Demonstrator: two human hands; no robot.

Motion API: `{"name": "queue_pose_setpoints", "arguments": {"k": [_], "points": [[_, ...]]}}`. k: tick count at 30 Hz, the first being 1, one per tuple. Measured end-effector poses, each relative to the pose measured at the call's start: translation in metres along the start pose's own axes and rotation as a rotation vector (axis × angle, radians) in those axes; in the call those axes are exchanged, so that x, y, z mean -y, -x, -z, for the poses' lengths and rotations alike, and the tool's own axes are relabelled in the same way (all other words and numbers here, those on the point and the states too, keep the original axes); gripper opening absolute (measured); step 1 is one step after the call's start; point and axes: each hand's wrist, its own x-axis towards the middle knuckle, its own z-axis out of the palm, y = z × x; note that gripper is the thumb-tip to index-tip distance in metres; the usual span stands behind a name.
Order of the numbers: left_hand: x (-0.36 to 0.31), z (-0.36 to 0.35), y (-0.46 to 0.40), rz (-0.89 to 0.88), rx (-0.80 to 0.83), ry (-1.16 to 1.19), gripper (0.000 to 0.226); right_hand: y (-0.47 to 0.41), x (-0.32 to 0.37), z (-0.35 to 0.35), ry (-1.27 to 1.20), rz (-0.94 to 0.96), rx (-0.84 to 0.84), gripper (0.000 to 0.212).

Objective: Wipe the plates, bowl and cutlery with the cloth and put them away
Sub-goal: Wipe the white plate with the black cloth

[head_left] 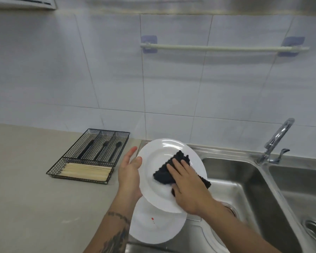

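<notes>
Nearest to me, a second white plate (153, 229) lies below the one in hand, overhanging the sink edge; it carries a small red spot and looks not yet wiped.

Above it, my left hand (129, 172) supports the upper plate (159, 156) at its left rim, thumb over the front edge, fingers (130, 152) extended behind it, not curled. The plate is held tilted over the join of worktop (26, 179) and sink (244, 179).

My right hand (187, 185) lies flat on the dark cloth (164, 172), fingers straight and close together, pressing it against the plate's face. One corner of the cloth hangs past the right rim.

Judgement: the step in hand is wiping the first plate, so the task is early. The plate appears stiff, glazed and breakable, likely slick where damp; the rim is the sound place to hold, with support behind. The cloth is soft and will bunch unless pressed flat. A slip here would drop the plate onto the one below or into the steel basin.

Further off, a black wire tray (88, 156) on the worktop holds dark-handled cutlery (102, 149) in its rear compartments and pale chopsticks (86, 172) in the front one. No bowl is visible.

Beyond stand the tap (275, 141) and a wall rail (223, 48).
</notes>
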Motion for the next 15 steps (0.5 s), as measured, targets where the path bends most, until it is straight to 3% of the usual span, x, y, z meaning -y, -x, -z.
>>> {"name": "queue_pose_setpoints", "arguments": {"k": [3, 9, 15], "points": [[0.004, 0.008, 0.010, -0.002, -0.046, -0.039, 0.040, -0.009, 0.013, -0.010, -0.021, -0.023, -0.025, 0.065], [-0.011, 0.057, 0.008, -0.062, -0.192, -0.065, 0.036, -0.009, 0.070, -0.027, -0.158, 0.313, 0.066, 0.062], [-0.029, 0.138, -0.009, -0.069, -0.262, -0.079, 0.038, -0.028, 0.099, -0.045, -0.120, 0.255, 0.045, 0.065]]}}
